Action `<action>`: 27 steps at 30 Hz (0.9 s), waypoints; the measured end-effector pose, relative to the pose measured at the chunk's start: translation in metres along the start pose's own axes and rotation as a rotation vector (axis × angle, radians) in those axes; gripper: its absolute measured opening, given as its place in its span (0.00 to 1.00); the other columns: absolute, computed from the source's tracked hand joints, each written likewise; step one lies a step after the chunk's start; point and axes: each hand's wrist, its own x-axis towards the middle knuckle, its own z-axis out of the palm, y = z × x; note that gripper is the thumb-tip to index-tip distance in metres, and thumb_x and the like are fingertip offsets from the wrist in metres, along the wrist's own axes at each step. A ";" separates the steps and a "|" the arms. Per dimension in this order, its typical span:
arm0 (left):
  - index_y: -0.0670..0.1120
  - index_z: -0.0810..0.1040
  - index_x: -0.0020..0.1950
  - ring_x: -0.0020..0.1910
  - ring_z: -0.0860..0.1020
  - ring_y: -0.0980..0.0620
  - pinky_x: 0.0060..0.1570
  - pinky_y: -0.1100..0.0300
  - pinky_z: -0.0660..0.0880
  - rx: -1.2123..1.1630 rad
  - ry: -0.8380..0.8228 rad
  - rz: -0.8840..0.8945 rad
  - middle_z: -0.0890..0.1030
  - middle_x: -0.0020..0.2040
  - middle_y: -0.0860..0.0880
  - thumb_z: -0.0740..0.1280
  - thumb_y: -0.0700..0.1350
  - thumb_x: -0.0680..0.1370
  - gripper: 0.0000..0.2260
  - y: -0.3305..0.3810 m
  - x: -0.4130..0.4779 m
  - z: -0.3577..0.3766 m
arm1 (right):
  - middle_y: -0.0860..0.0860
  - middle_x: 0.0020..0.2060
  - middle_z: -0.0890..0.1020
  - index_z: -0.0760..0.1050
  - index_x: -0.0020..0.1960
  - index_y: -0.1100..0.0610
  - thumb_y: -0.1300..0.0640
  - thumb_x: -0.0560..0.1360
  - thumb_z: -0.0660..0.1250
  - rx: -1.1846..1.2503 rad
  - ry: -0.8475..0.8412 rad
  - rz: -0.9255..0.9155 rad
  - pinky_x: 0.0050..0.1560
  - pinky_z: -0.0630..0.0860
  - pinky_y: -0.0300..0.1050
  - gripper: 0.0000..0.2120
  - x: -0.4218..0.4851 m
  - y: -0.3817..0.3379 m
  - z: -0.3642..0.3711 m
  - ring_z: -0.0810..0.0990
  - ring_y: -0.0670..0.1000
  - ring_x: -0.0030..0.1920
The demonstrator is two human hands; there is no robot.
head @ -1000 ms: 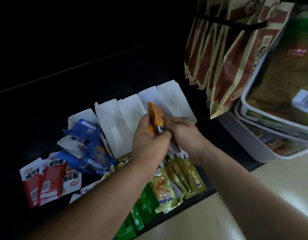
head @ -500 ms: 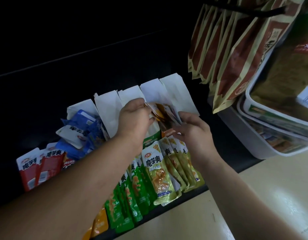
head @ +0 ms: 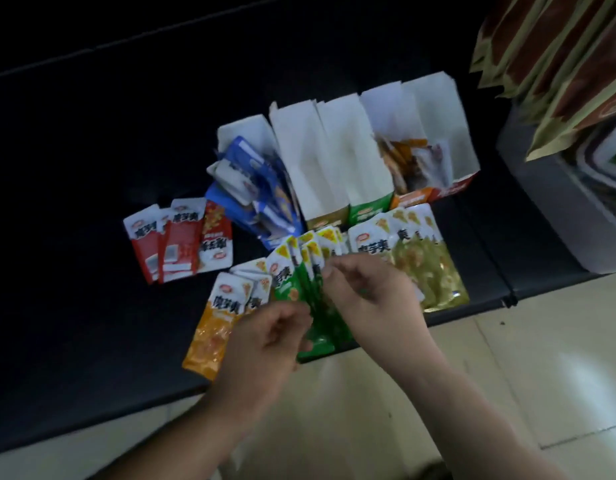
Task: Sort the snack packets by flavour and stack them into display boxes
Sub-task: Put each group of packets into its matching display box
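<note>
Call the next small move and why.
Probably gather the fanned green packets into one stack. The left hand and right hand are both at them, they lie loose, and the green-fronted box behind looks empty, while the orange-fronted box holds packets.

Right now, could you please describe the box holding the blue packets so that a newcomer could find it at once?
On the dark shelf stands a row of white display boxes. Take the leftmost box, nearest the loose red packets. It alone is crammed with blue packets; its two nearest neighbours show only bare white walls.
</note>
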 end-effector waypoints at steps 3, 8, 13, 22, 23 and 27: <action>0.56 0.84 0.49 0.46 0.83 0.61 0.47 0.60 0.80 0.064 0.151 -0.024 0.85 0.46 0.59 0.69 0.39 0.81 0.11 -0.051 -0.008 -0.027 | 0.44 0.47 0.86 0.83 0.58 0.53 0.58 0.81 0.69 -0.021 -0.158 -0.006 0.46 0.80 0.38 0.07 -0.015 0.011 0.027 0.85 0.44 0.47; 0.56 0.79 0.67 0.71 0.69 0.44 0.66 0.50 0.67 0.493 0.317 -0.037 0.72 0.73 0.50 0.71 0.50 0.77 0.17 -0.085 0.027 -0.066 | 0.46 0.57 0.84 0.82 0.63 0.55 0.58 0.80 0.67 -0.225 -0.249 -0.256 0.64 0.75 0.37 0.13 -0.020 0.020 0.064 0.81 0.45 0.60; 0.56 0.72 0.75 0.67 0.68 0.43 0.61 0.48 0.66 0.595 0.287 -0.006 0.70 0.72 0.51 0.75 0.58 0.73 0.31 -0.100 0.031 -0.066 | 0.51 0.60 0.83 0.82 0.60 0.56 0.55 0.80 0.63 -0.541 -0.229 -0.418 0.65 0.78 0.45 0.14 -0.025 0.029 0.085 0.79 0.53 0.64; 0.59 0.79 0.66 0.57 0.78 0.52 0.56 0.47 0.79 0.192 0.278 -0.091 0.76 0.57 0.53 0.64 0.66 0.73 0.24 -0.088 0.034 -0.051 | 0.45 0.62 0.80 0.74 0.72 0.55 0.64 0.83 0.62 -0.251 -0.306 0.029 0.57 0.67 0.23 0.19 -0.027 0.017 0.116 0.76 0.41 0.63; 0.60 0.80 0.61 0.54 0.79 0.54 0.52 0.47 0.81 0.165 0.285 -0.108 0.79 0.54 0.53 0.66 0.63 0.75 0.17 -0.087 0.036 -0.049 | 0.42 0.65 0.77 0.74 0.72 0.55 0.66 0.82 0.62 -0.229 -0.298 0.037 0.59 0.64 0.21 0.20 -0.027 0.017 0.116 0.74 0.36 0.65; 0.57 0.81 0.48 0.41 0.82 0.61 0.40 0.56 0.81 0.000 0.284 -0.208 0.84 0.43 0.58 0.74 0.51 0.76 0.03 -0.074 0.043 -0.050 | 0.34 0.70 0.68 0.69 0.77 0.53 0.64 0.83 0.62 -0.214 -0.342 0.065 0.68 0.58 0.22 0.23 -0.025 0.020 0.113 0.62 0.24 0.70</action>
